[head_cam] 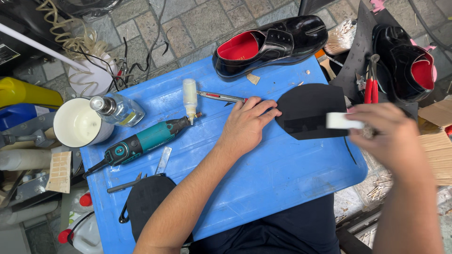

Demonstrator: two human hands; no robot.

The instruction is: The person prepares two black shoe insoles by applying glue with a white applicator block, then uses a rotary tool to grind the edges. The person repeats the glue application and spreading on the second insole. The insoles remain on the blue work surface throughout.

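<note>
My left hand [247, 123] lies flat on the blue plastic table [263, 178], its fingertips pressing the left edge of a black rubber sole piece [308, 110]. My right hand [388, 134] hovers over the piece's right side, blurred, and grips a small white block [340, 121]. A glossy black shoe with a red lining [270, 44] lies at the table's far edge. A second such shoe [407, 63] sits off the table to the right.
On the table lie a teal rotary tool [141, 141], a small white glue bottle [190, 97], a utility knife [221, 97] and another black sole piece [146, 200]. A glass bottle [117, 109] and white cup [77, 123] stand left. Red pliers [370, 89] lie right.
</note>
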